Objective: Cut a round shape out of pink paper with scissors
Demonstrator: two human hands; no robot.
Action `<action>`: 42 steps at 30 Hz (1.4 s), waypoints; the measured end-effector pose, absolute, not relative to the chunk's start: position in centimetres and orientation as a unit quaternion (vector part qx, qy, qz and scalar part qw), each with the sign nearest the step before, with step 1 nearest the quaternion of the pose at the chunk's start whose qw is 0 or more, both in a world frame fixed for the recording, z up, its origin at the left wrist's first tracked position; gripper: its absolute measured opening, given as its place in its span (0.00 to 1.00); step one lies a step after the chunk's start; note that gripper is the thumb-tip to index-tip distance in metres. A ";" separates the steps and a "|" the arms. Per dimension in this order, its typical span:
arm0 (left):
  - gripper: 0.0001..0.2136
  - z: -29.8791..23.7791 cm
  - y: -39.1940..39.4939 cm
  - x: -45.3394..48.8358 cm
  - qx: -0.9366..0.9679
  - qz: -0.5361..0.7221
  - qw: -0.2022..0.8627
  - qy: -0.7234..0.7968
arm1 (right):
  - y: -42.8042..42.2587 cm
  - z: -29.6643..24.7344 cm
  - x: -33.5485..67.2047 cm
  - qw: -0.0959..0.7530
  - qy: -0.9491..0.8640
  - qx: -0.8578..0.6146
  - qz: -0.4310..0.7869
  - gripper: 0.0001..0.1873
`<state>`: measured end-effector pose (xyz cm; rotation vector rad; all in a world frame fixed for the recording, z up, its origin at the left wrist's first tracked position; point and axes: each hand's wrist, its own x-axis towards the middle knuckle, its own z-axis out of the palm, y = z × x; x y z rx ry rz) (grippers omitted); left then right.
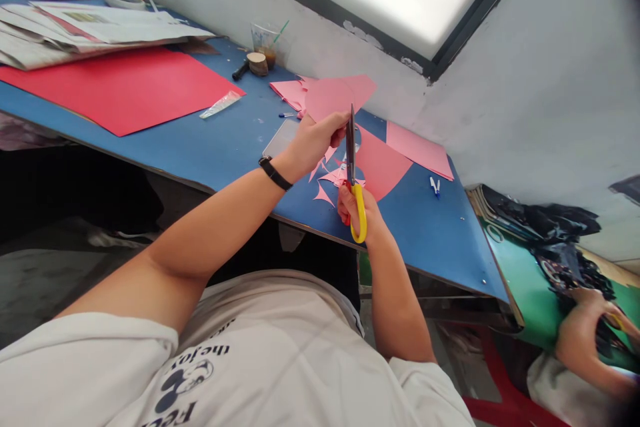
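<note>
My left hand, with a black band on its wrist, is closed on a sheet of pink paper held up above the table. In my right hand is a pair of scissors with yellow and red handles, blades pointing up beside the left fingers. Whether the blades touch the paper I cannot tell. Below my hands lie pink paper scraps and a larger pink sheet. A clear plastic lid or box is partly hidden behind my left forearm.
The blue table runs along the wall. Red card and newspapers lie at left. A plastic cup stands near the wall. More pink paper and pens are at right. Another person's arm works at a green table.
</note>
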<state>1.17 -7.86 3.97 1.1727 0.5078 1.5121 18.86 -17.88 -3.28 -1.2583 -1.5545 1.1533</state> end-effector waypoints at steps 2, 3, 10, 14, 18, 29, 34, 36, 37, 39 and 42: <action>0.18 4.1 -8.0 1.1 0.497 0.635 0.549 0.218 | -18.0 -3.1 18.8 0.398 -0.617 -0.501 0.457 0.41; 0.19 4.1 -8.0 1.1 0.499 0.633 0.550 0.220 | -18.0 -3.0 18.7 0.396 -0.618 -0.503 0.457 0.42; 0.20 4.7 -8.9 0.9 0.506 0.614 0.541 0.273 | -18.0 -3.0 18.5 0.394 -0.614 -0.507 0.459 0.42; 0.22 5.2 -9.7 0.8 0.526 0.609 0.506 0.311 | -18.1 -2.9 18.3 0.399 -0.612 -0.507 0.458 0.42; 0.23 5.6 -10.1 0.8 0.521 0.601 0.517 0.315 | -18.1 -2.7 18.2 0.396 -0.611 -0.507 0.461 0.42; 0.25 6.0 -10.2 0.9 0.505 0.594 0.543 0.312 | -18.2 -2.6 18.3 0.392 -0.610 -0.505 0.468 0.41; 0.25 5.8 -10.1 0.9 0.503 0.600 0.543 0.303 | -18.2 -2.3 18.2 0.390 -0.608 -0.507 0.471 0.42; 0.25 5.7 -10.0 1.0 0.505 0.602 0.539 0.302 | -18.3 -2.2 18.1 0.390 -0.606 -0.507 0.473 0.42; 0.24 5.6 -9.9 1.0 0.507 0.603 0.537 0.303 | -18.3 -2.2 18.1 0.389 -0.605 -0.507 0.474 0.42; 0.24 5.4 -9.8 1.0 0.510 0.603 0.531 0.307 | -18.3 -2.2 18.1 0.388 -0.604 -0.510 0.475 0.42; 0.23 5.3 -9.6 1.0 0.515 0.603 0.526 0.308 | -18.2 -2.3 18.1 0.385 -0.602 -0.515 0.474 0.41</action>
